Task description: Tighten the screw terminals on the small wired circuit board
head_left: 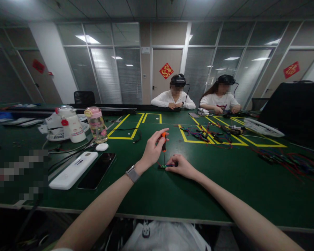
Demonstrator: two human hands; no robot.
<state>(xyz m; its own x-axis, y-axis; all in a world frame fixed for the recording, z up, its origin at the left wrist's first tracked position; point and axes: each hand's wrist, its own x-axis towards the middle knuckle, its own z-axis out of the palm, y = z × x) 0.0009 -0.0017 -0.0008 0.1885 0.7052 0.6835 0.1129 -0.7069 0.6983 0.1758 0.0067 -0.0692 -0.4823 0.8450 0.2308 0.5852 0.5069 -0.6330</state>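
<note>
My left hand [154, 147], with a watch on its wrist, grips the orange and black handle of a screwdriver [164, 146]. The tool stands nearly upright, its thin shaft pointing down at a small green terminal block [162, 167] on the table. Whether the tip sits in a screw is too small to tell. My right hand [182, 166] is closed at the block's right side, its thumb and fingertips pinching the block or the wires at its end. Thin red and dark wires show beside those fingers.
A white power bank [73, 170], a black phone [97, 171] and a pink-lidded bottle [96, 124] stand or lie to the left on the green table [146, 198]. Tangled wires [199, 134] lie at right, more [285, 158] beyond. Two people sit across the table.
</note>
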